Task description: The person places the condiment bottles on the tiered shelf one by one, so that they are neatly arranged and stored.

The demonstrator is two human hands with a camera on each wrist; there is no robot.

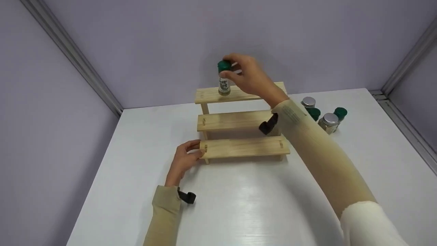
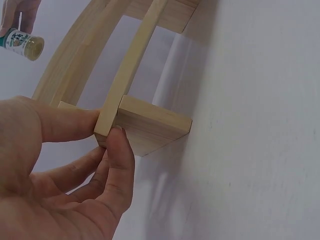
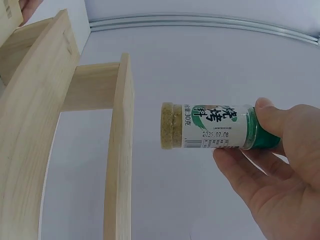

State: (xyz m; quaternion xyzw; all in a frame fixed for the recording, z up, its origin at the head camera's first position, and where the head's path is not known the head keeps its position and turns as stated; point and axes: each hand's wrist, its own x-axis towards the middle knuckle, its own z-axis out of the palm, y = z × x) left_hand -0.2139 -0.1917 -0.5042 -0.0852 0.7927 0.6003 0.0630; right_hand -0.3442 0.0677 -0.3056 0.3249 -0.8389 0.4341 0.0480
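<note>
My right hand (image 1: 249, 75) grips a spice jar (image 1: 224, 85) by its green cap. The jar has a white printed label and yellowish-brown powder inside. It is upright over the left part of the top tier, and the right wrist view shows a gap between the jar's base and the shelf board (image 3: 120, 150). Low on the left, my left hand (image 1: 184, 159) pinches the end of the bottom tier of a three-tier wooden rack (image 1: 244, 147). In the left wrist view, thumb and fingers (image 2: 120, 160) lie on either side of that board's end.
Right of the rack, a cluster of more jars stands on the white table (image 1: 239, 198): silver-lidded jars (image 1: 330, 119) and green-capped jars (image 1: 340, 112). My right forearm partly covers them. A pale wall (image 1: 164, 51) rises close behind the rack.
</note>
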